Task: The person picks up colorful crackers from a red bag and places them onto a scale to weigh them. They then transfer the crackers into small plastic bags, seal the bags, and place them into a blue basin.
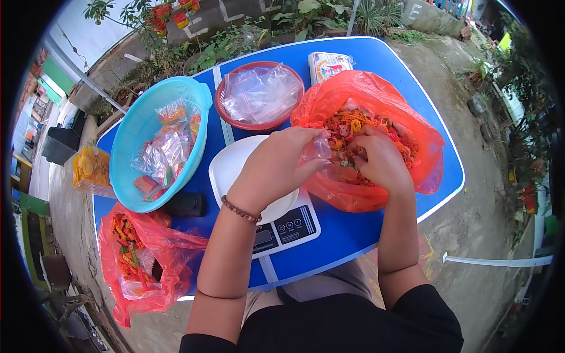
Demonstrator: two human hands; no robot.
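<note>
My left hand [276, 162], wearing a beaded bracelet, pinches a small clear plastic bag [318, 148] at the edge of a big red plastic bag [353, 88]. That red bag stands open, full of curly orange, red and yellow pieces [406, 147] that look like dry snacks. My right hand [379, 157] reaches into it, fingers curled among the pieces; the fingertips are partly hidden. Under my left forearm is a white kitchen scale [309, 226] with a white plate [226, 156] on top, partly covered by my hand.
A turquoise basket [203, 97] at left holds several filled packets. Behind the scale, a red-brown basket [220, 97] holds clear bags. A small box [329, 65], a dark object [185, 205], a second red bag [182, 250] and a yellow-filled pack [91, 167] also surround the blue table [406, 67].
</note>
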